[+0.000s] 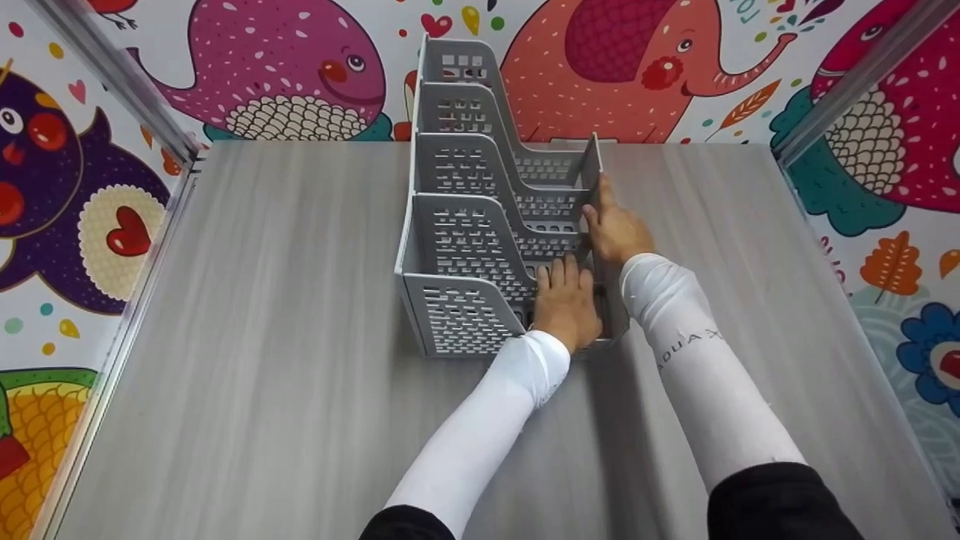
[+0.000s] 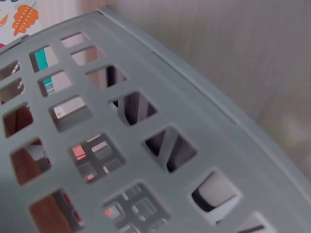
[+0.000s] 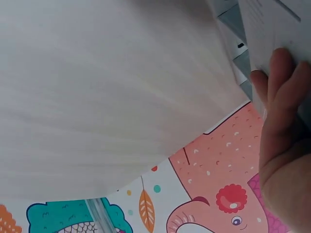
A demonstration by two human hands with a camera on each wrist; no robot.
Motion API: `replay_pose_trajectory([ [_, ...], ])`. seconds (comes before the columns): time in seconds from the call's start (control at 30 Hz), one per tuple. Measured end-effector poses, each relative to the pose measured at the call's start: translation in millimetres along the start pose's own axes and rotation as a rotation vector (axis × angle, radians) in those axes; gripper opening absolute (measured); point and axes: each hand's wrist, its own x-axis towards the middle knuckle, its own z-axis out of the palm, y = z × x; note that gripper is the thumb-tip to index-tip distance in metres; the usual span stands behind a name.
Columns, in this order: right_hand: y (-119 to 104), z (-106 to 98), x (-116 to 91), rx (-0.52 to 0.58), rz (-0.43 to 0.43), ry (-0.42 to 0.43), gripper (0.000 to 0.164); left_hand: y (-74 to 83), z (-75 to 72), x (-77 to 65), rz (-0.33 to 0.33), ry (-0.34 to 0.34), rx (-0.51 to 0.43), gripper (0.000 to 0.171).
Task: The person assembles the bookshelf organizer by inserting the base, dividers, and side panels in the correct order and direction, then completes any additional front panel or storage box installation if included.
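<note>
A grey plastic file rack (image 1: 457, 311) with perforated dividers and several compartments stands on the table. In the head view my left hand (image 1: 568, 304) reaches into its front compartment, fingers stretched forward near the right side. The left wrist view is mostly filled by a perforated divider (image 2: 180, 111); bits of the left hand (image 2: 24, 165) show through its holes. My right hand (image 1: 621, 229) holds the rack's right side panel, thumb over the inner side and fingers along the outside. In the right wrist view, the right hand's fingers (image 3: 282, 73) lie against that panel (image 3: 272, 29).
A grey wood-grain table (image 1: 285, 300) lies under the rack. Behind it rises a wall (image 1: 450, 19) printed with cartoon animals, and similar printed panels flank both sides. Metal frame posts (image 1: 847, 82) stand at the back corners.
</note>
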Motion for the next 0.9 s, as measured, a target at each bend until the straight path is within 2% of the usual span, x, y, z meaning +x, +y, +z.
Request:
replay_pose_trajectory([
  [0.2,0,12,2,0.010,0.014,-0.036,0.064,-2.5,0.6,-3.2,-0.002,-0.014,0.010,0.059],
  [0.4,-5,7,8,0.012,-0.011,-0.005,0.064,-5.4,-7.2,0.3,-0.009,0.017,0.004,0.059],
  [0.57,-9,8,10,0.026,-0.014,-0.038,0.064,-8.2,-6.0,0.3,-0.024,0.005,0.010,0.060],
  [0.9,7,15,6,0.034,-0.004,-0.037,0.065,0.6,-1.0,-1.5,0.005,-0.008,0.023,0.059],
])
